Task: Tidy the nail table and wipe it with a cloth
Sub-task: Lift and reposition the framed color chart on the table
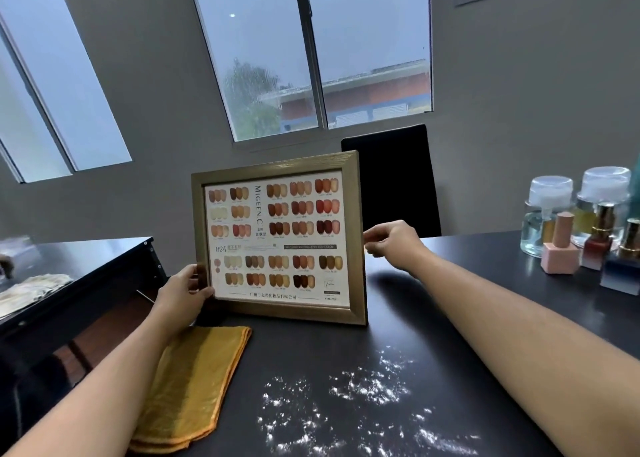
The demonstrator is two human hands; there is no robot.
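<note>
A framed nail colour chart [277, 238] stands upright on the black nail table [467, 283]. My left hand [183, 292] grips its lower left edge, thumb across the front of the frame. My right hand [394, 243] hovers at the frame's right edge with fingers loosely curled; whether it touches the frame is unclear. A folded yellow cloth [194, 384] lies on the table under my left forearm. White powder [363, 408] is scattered over the near part of the table.
Nail polish bottles [561, 249] and two clear pump dispensers [547, 211] stand at the table's right. A black chair [391, 179] sits behind the table. A second dark table [86, 269] with a pale cloth lies to the left.
</note>
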